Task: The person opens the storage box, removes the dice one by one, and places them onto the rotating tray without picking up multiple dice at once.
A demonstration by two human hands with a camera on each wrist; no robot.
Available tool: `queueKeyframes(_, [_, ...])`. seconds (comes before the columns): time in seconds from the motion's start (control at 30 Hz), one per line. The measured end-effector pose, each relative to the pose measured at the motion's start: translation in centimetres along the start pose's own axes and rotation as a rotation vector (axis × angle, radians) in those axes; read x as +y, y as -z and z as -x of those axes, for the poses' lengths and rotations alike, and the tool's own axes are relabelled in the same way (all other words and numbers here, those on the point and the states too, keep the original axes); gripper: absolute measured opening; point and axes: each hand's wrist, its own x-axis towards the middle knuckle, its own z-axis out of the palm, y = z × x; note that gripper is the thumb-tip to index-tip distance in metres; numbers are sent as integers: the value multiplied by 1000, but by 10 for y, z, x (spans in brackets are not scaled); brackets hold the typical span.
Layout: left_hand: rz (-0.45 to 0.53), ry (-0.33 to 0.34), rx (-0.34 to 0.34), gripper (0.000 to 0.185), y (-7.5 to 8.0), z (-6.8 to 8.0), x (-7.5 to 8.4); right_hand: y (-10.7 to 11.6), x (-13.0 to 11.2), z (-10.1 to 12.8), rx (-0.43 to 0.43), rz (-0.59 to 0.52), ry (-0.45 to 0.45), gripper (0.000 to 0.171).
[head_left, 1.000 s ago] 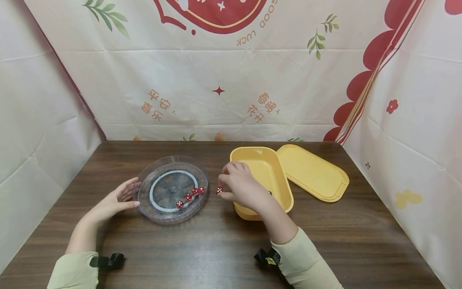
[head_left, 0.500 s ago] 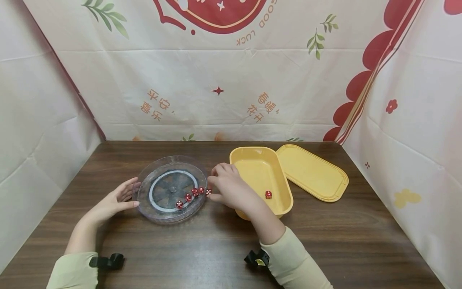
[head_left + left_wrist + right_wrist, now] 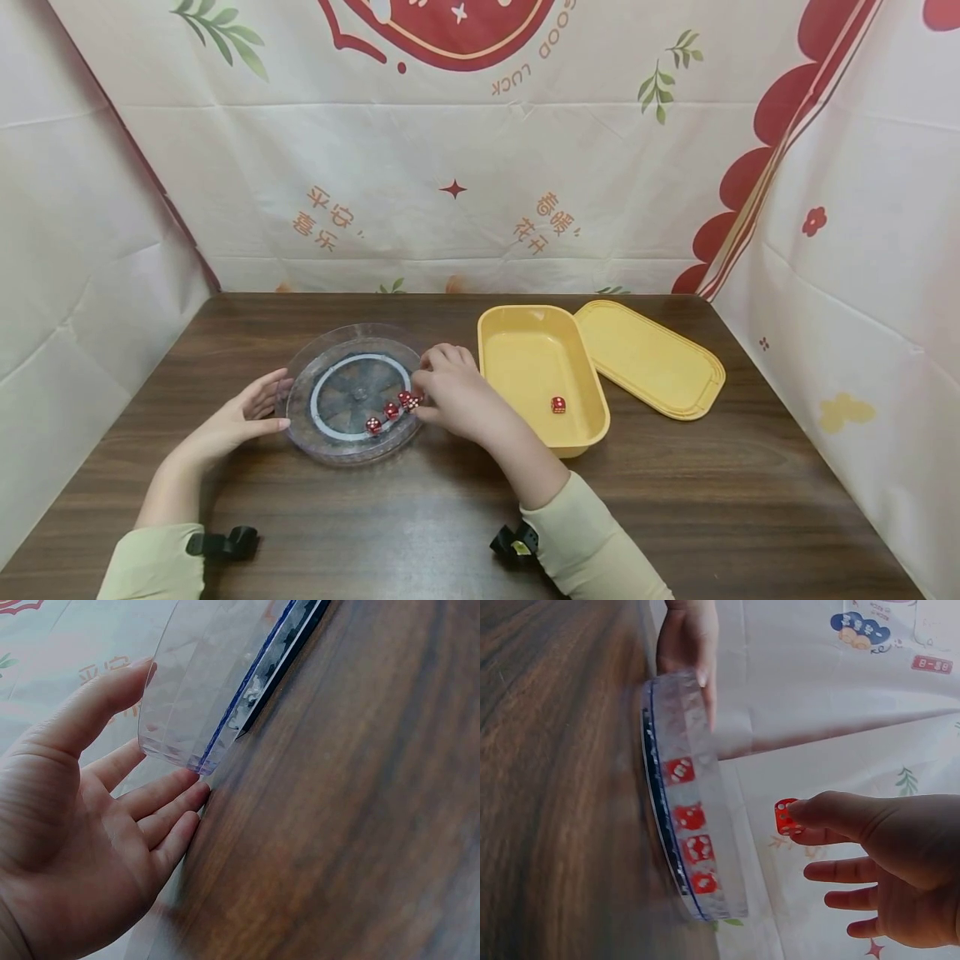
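A clear round dish stands on the wooden table with several red dice in a row along its front right part. My right hand is over the dish's right side and pinches one more red die between thumb and fingertip, just above the rim. My left hand lies with straight fingers against the dish's left rim, palm open. Another red die lies in the yellow box to the right.
The yellow lid lies flat against the box's right side. Printed cloth walls close the table at the back and both sides. Bare wood stretches along the near edge between my sleeves.
My right hand has carried its die leftward from the yellow box's left edge to over the dish's right side, uncovering the die in the box. The left hand has stayed put.
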Motion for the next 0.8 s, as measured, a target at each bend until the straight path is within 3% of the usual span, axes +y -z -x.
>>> queueKeyframes(0.4, [6, -16, -4, 80, 0, 0, 0, -14, -8, -6, -33, 38, -12, 15])
queueKeyframes(0.8, [8, -16, -1, 80, 0, 0, 1, -30, -8, -8, -11, 76, -12, 12])
